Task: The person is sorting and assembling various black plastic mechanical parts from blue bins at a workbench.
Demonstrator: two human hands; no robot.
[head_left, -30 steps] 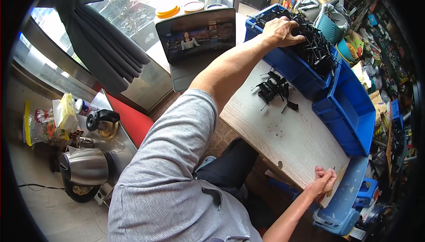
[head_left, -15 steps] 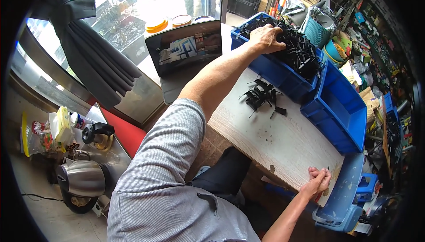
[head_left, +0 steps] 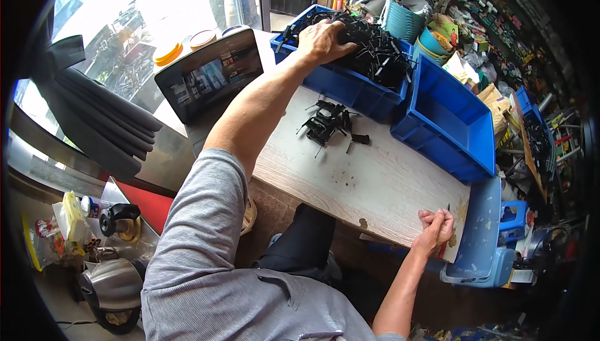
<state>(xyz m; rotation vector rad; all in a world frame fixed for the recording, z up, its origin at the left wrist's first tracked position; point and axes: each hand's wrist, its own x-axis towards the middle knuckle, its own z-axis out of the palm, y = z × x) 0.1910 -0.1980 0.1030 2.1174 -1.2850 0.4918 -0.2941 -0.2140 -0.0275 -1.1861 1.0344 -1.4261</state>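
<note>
My left hand [head_left: 322, 41] reaches over the near edge of a blue bin [head_left: 350, 94] heaped with black plastic parts [head_left: 381, 54]. Its thumb stands apart from the fingers, whose tips rest on the heap; I see nothing held between them. On the table below that bin lies a small group of the same black parts [head_left: 325, 122], with a single one [head_left: 358, 141] just to its right. My right hand [head_left: 435, 227] is closed above the table's right end. A thin dark tip pokes out above its fingers; what it belongs to is hidden.
An empty blue bin [head_left: 459, 119] stands right of the full one. A light-blue plastic stool or tub [head_left: 480, 235] adjoins the table's [head_left: 390, 185] right end. A tablet [head_left: 209, 75] leans at the back left. A steel kettle [head_left: 112, 285] sits at lower left.
The whole scene has shifted left in view as my head turned. My left hand stays at the heap, and my right hand remains closed at the table's right end.
</note>
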